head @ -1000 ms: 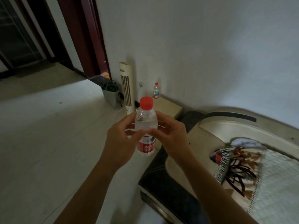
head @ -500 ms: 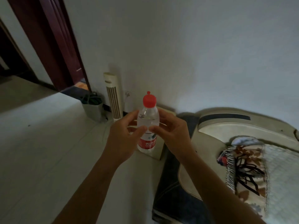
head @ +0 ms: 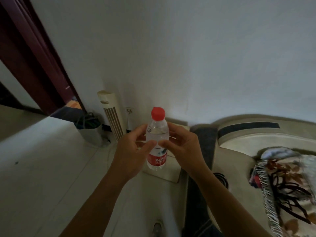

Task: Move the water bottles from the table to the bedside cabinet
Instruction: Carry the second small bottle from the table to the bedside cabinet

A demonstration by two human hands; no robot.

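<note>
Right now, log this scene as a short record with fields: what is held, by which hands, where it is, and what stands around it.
held item: water bottle, upright, red cap on
grip: left hand and right hand, fingers curled round it from either side
position: over the bedside cabinet as seen from the head view; whether it touches the top cannot be told
left of cabinet: tower fan, then a bin
right of cabinet: bed with a patterned blanket
</note>
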